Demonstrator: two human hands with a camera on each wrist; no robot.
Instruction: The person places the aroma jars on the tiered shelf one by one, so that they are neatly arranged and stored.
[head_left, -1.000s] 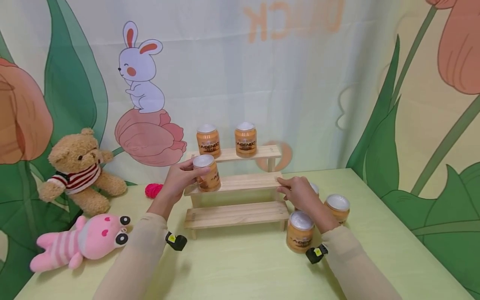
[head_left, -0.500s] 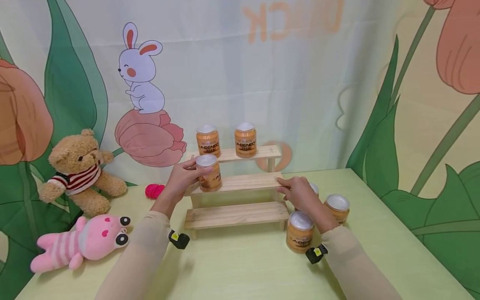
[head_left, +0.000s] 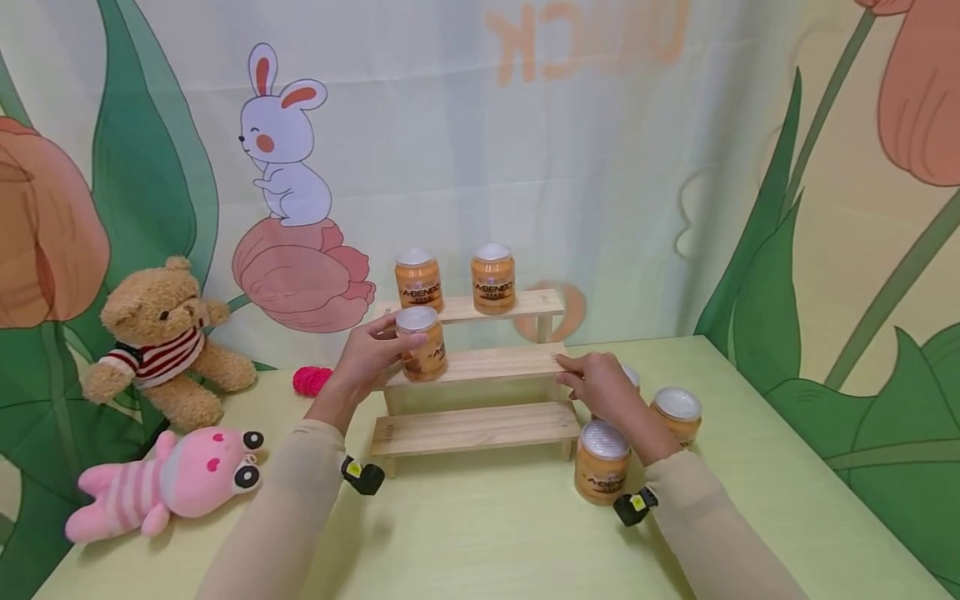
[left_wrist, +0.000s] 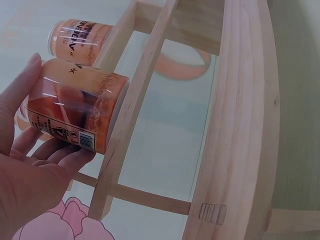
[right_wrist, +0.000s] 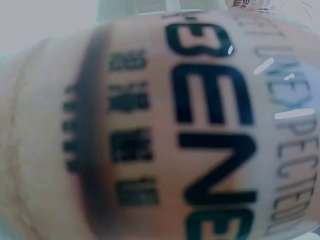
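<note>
My left hand (head_left: pixel 363 357) grips an orange jar (head_left: pixel 425 354) with a white lid, thumb on one side and fingers on the other. The jar stands upright at the left end of the middle board of a three-tier wooden shelf (head_left: pixel 506 361). In the left wrist view, its base (left_wrist: pixel 114 112) is right at the board. At the other end of that board, my right hand (head_left: pixel 602 382) pinches the corner between thumb and fingers. A matching jar (head_left: pixel 602 471) below that hand fills the right wrist view with its printed label (right_wrist: pixel 200 125).
Two more jars, one at left (head_left: pixel 418 279) and one at right (head_left: pixel 493 282), stand on the top board. Beside the shelf, another jar (head_left: pixel 677 417) is on the table, with one partly behind my right hand. A teddy bear (head_left: pixel 168 333), pink plush toy (head_left: pixel 172 483) and pink yarn ball (head_left: pixel 311 381) lie left.
My left hand has shifted slightly to the right along the middle board with the jar in its grip. My right hand keeps its hold on the board's corner.
</note>
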